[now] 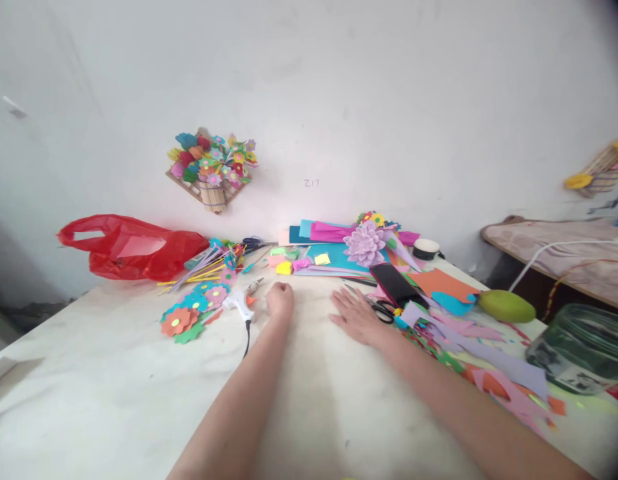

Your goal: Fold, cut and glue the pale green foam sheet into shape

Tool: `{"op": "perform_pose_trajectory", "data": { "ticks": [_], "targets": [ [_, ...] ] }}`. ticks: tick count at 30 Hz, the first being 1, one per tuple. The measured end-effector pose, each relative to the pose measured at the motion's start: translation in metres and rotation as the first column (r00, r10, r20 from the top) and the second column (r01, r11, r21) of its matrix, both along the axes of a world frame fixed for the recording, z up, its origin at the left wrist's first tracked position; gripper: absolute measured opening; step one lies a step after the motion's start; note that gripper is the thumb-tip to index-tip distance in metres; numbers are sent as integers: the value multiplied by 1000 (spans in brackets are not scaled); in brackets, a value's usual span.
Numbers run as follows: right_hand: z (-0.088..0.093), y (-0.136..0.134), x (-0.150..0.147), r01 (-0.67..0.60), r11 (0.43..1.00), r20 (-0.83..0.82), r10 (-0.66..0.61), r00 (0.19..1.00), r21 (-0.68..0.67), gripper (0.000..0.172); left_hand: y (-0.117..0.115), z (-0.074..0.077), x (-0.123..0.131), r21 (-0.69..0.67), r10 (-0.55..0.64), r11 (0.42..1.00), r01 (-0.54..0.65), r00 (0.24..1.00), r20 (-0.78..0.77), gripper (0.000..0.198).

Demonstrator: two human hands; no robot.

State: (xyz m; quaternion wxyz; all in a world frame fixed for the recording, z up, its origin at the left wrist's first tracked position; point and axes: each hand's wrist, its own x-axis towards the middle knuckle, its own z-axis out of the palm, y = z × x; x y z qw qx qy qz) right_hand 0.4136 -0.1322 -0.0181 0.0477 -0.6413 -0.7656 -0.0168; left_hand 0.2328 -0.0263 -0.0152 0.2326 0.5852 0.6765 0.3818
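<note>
My left hand [280, 301] rests on the table [309, 413] with its fingers curled closed; whatever is inside them, if anything, is hidden. Just left of it lies a white hot glue gun [239, 305] with a black cord. My right hand [357, 316] lies flat, palm down, fingers spread and holding nothing. Black-handled scissors [383, 311] are right beside it, and a dark phone [397, 285] is a little farther back. Left of the glue gun are foam flowers, among them an orange flower [179, 322] and a pink flower [217, 297].
A red plastic bag [133, 250] stands at the back left. Coloured foam sheets [333, 256] and a lilac flower [365, 245] lie by the wall. On the right are paper scraps [489, 347], a green mango-shaped fruit [507, 306] and a glass jar [581, 350].
</note>
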Motion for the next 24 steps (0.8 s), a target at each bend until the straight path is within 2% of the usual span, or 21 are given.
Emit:
{"op": "perform_pose_trajectory", "data": {
  "ticks": [4, 7, 9, 12, 15, 19, 24],
  "targets": [
    [2, 11, 22, 122, 984, 106, -137, 985, 133, 60, -5, 3, 4, -17, 4, 1000, -5, 998, -61, 23],
    [4, 20, 9, 189, 964, 95, -210, 973, 189, 57, -9, 5, 5, -16, -11, 1000, 9, 995, -98, 24],
    [5, 24, -12, 157, 982, 41, -162, 986, 104, 58, -10, 4, 4, 3, -24, 1000, 24, 995, -95, 25],
    [4, 29, -48, 29, 997, -83, -34, 996, -66, 61, -10, 3, 3, 65, -46, 997, 51, 996, -75, 24],
    [2, 31, -67, -54, 994, -161, 39, 986, -93, 62, -10, 2, 2, 113, -53, 992, 58, 997, -47, 23],
    [-2, 35, -57, -49, 996, -157, 36, 987, -80, 60, -11, 3, 1, 119, -50, 991, 56, 997, -51, 26],
    [-1, 40, -27, 103, 993, -49, -106, 993, -54, 58, -11, 4, 0, 78, -55, 995, 59, 997, -49, 27]
  ]
}}
